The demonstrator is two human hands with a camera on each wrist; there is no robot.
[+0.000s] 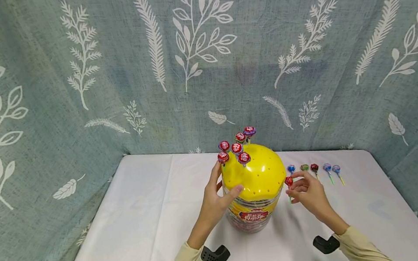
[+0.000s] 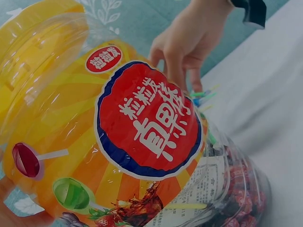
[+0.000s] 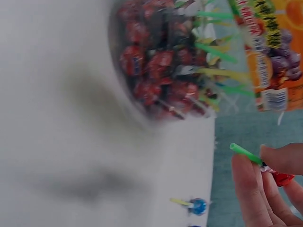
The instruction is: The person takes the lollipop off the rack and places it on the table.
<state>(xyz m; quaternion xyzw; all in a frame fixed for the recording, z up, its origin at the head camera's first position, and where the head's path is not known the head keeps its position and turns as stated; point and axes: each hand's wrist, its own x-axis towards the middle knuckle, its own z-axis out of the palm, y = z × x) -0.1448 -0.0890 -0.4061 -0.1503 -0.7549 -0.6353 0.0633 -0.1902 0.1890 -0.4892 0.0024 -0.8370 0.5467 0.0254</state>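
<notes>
A clear candy jar [image 1: 255,216] with a domed yellow lid [image 1: 262,176] stands upright on the table. My left hand [image 1: 214,198] holds the lid's left side, thumb on the near top and fingers round the far side. Several red-wrapped lollipops [image 1: 237,148] stand in small holes at the lid's back left. To the jar's right, my right hand [image 1: 309,191] pinches a red lollipop [image 1: 288,181], candy end up and green stick down. In the right wrist view, thumb and fingers [image 3: 248,184] grip that lollipop [image 3: 283,178] near where stick and candy meet. Other holes dot the lid.
Right of the jar a row of lollipops lies on the white tablecloth [image 1: 179,205]: blue [image 1: 291,167], green [image 1: 304,167], dark red [image 1: 314,167] and two bluish ones [image 1: 327,167]. More lollipops [image 3: 149,66] fill the jar's lower part. A patterned curtain [image 1: 202,83] surrounds the table.
</notes>
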